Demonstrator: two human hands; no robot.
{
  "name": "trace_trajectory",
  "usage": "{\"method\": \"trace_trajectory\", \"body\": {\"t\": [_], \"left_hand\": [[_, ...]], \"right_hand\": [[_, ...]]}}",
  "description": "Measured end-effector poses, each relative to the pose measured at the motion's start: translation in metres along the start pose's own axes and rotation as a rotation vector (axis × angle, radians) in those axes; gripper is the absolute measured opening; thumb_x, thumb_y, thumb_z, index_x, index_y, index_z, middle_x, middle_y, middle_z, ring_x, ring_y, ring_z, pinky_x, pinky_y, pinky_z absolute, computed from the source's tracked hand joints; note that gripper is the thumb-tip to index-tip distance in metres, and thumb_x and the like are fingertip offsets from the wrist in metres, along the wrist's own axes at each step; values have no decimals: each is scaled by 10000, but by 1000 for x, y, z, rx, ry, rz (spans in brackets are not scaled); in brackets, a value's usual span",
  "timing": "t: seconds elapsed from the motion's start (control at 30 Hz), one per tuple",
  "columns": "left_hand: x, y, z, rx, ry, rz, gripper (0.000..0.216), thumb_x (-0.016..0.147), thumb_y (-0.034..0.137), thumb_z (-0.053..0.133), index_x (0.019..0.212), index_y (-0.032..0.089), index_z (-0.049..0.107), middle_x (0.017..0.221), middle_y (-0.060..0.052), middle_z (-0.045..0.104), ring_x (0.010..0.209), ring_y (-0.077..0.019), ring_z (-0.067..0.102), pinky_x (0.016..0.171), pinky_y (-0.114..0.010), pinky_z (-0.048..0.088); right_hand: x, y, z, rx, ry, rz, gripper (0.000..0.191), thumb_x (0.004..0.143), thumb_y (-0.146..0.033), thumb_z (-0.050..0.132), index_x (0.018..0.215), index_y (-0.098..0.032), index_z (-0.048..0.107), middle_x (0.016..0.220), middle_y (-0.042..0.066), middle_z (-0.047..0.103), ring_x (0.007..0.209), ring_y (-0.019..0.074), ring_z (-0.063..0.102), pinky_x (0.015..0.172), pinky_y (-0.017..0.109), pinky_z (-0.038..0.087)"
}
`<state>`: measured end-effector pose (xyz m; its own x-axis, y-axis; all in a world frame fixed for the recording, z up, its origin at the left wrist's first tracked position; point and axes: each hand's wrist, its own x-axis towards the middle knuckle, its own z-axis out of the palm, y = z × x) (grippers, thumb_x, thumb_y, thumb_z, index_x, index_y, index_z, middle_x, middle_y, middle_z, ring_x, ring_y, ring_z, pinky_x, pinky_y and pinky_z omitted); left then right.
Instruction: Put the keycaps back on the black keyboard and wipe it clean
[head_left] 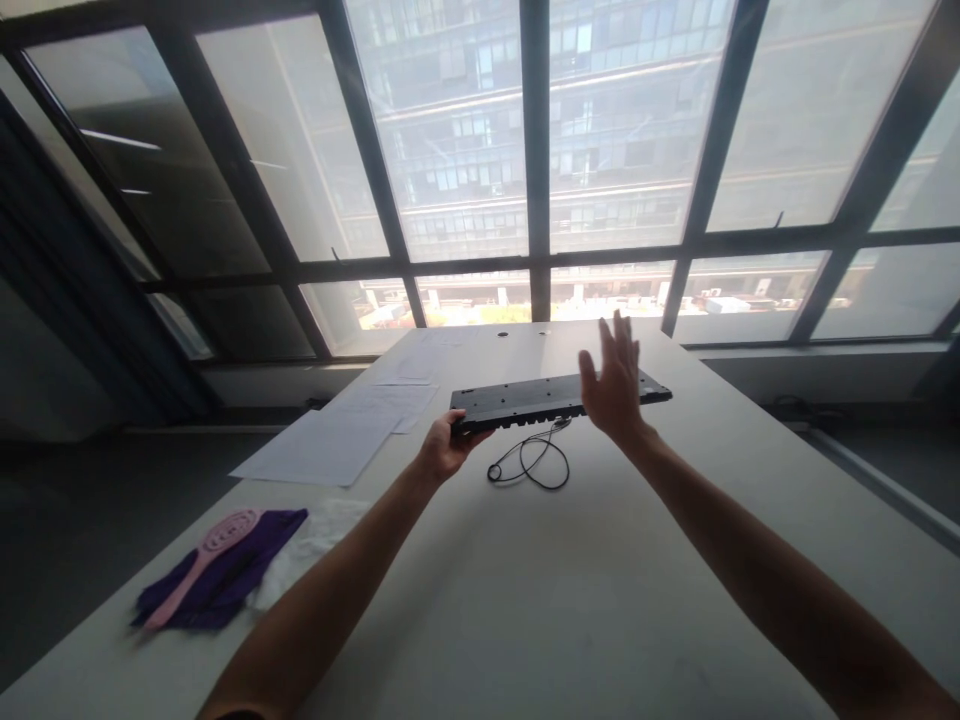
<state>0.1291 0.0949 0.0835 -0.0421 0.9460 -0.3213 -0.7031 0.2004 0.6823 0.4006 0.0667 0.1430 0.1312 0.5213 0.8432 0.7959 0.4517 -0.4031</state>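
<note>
A black keyboard (517, 398) is held above the table with its underside facing up and its keys downward. My left hand (444, 445) grips its left end, thumb on top and fingers beneath. Over the right part of the keyboard, my right hand (613, 385) is raised with its fingers stretched out; whether the palm touches the keyboard I cannot tell. A black cable (531, 465) lies in loops on the table below the keyboard's near edge.
The white table (540, 600) reaches toward the windows. Sheets of white paper (315, 445) lie at the left. A pink hairbrush (196, 565) rests on a purple cloth (262, 550), beside a white crumpled cloth (319, 540). A cable hole (503, 334) is at the far end.
</note>
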Motion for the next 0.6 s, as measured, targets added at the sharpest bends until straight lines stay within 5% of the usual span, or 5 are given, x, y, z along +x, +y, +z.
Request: {"method": "trace_trajectory", "body": {"t": [0.1, 0.17, 0.37, 0.43, 0.6], "left_hand": [[-3, -1, 2, 17, -24, 34, 338, 863, 73, 543, 1195, 91, 597, 942, -155, 744, 847, -304, 743, 766, -495, 650], [-4, 0, 2, 32, -58, 59, 297, 864, 75, 533, 1150, 92, 610, 935, -154, 748, 834, -299, 744, 750, -491, 650], [-6, 0, 1, 27, -89, 43, 190, 845, 56, 501, 943, 109, 656, 689, -70, 702, 614, -201, 697, 669, -376, 649], [-7, 1, 2, 34, -76, 28, 231, 840, 62, 506, 1009, 99, 659, 767, -102, 730, 688, -240, 725, 701, -420, 652], [-11, 6, 8, -14, -54, 44, 359, 842, 71, 532, 1190, 83, 617, 921, -151, 749, 849, -307, 746, 781, -487, 649]], "right_hand": [[17, -64, 25, 7, -213, -118, 709, 1039, -443, 270, 1614, -234, -89, 1692, 68, 83, 1553, 295, -64, 1226, 614, 91], [18, -89, 47, 17, -371, -167, 772, 1032, -514, 260, 1611, -159, -108, 1692, 93, 92, 1549, 293, -100, 1238, 580, 67], [-6, -88, 93, 1, -1028, -79, 875, 980, -701, 216, 1548, -46, 337, 1597, 220, 334, 1502, 347, 267, 1214, 557, 201], [-3, -75, 85, -1, -927, -56, 901, 978, -711, 175, 1541, -28, 343, 1609, 225, 302, 1512, 343, 244, 1220, 547, 196], [26, -29, 40, -42, -392, -23, 854, 1008, -651, 150, 1606, -43, 102, 1678, 165, 69, 1554, 313, -23, 1243, 577, 48]]}}
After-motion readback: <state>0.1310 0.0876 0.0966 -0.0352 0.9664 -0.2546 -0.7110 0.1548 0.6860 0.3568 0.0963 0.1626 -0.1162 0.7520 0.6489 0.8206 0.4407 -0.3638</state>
